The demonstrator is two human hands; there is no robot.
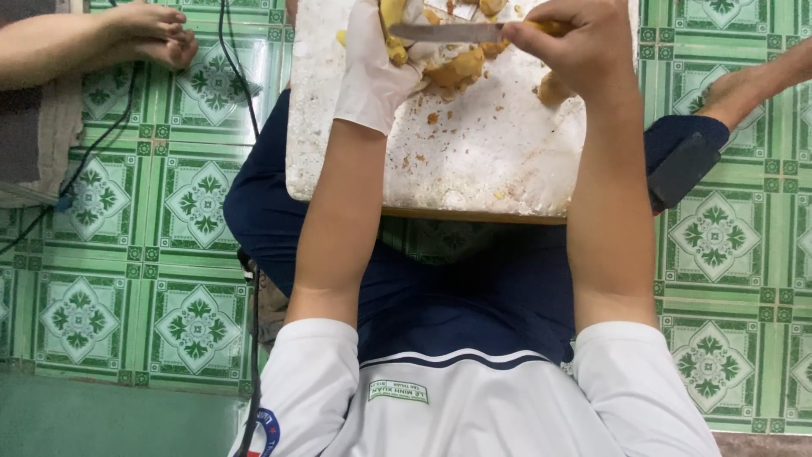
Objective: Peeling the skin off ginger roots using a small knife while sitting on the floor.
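My left hand (372, 68) wears a white glove and grips a yellow piece of fruit (394, 34) at the top edge of the view. My right hand (584, 38) is bare and closed around the handle of a knife (444, 32), whose metal blade points left across to the gloved fingers. Below the blade, more yellow fruit flesh (457, 69) lies on a white foam board (482, 161) resting over my lap. Small crumbs of fruit dot the board.
I sit on a floor of green patterned tiles (194, 203). Another person's foot (148, 34) rests at the top left, beside a black cable (233, 63). A foot (744, 89) shows at the right edge.
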